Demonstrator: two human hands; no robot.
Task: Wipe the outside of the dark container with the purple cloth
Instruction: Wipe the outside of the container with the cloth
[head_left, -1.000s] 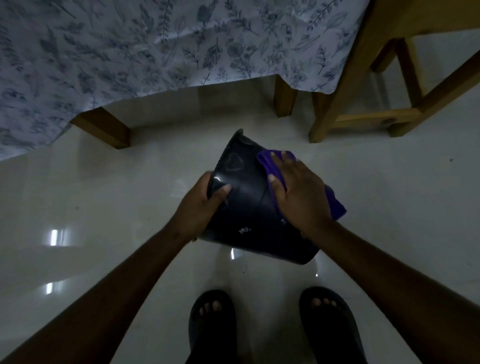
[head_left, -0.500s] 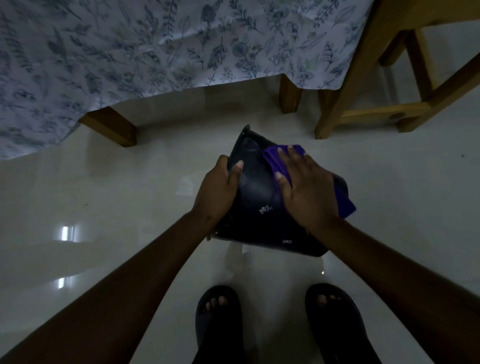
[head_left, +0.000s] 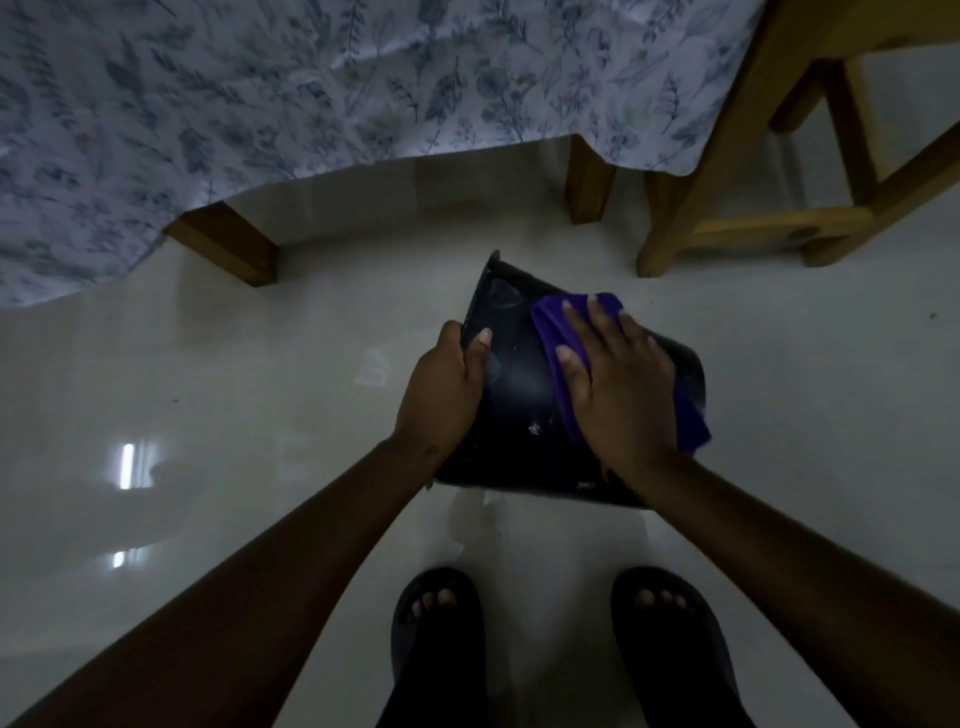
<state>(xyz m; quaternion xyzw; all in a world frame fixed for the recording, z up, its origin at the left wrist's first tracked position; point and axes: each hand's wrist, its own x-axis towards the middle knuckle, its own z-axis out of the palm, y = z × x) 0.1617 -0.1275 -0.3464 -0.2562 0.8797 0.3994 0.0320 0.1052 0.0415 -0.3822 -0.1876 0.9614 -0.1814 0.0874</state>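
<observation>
Floor (head_left: 260, 395): pale glossy tile, spread under and all around the held items; two bright reflections off to the left of the left-hand grip.

Tablecloth (head_left: 311, 93): light fabric with a blue leaf print, hanging well beyond the grip, on the far side; two wooden table legs (head_left: 228, 244) show beneath its hem.

Chair (head_left: 737, 171): light wood, far and to the right of the right hand, legs and rungs only in view.

Container (head_left: 519, 395): dark, tub-like, tilted on its side and held off the floor between both hands; one end points away toward the tablecloth, the other toward the person. Small pale marks on the near wall.

Sandals (head_left: 441, 639): dark pair, toes showing, standing directly below the grip on the near side.

Left hand (head_left: 441, 395): closed around the container's left edge, thumb laid across the outer wall, fingers wrapped behind out of sight.

Right hand (head_left: 618, 384): flat, fingers spread, pressing the cloth against the container's upper right wall; not curled into a fist.

Cloth (head_left: 561, 332): purple, folded, sandwiched between the right palm and the container; one end juts past the fingertips, the other hangs beyond the heel of the hand on the right.
</observation>
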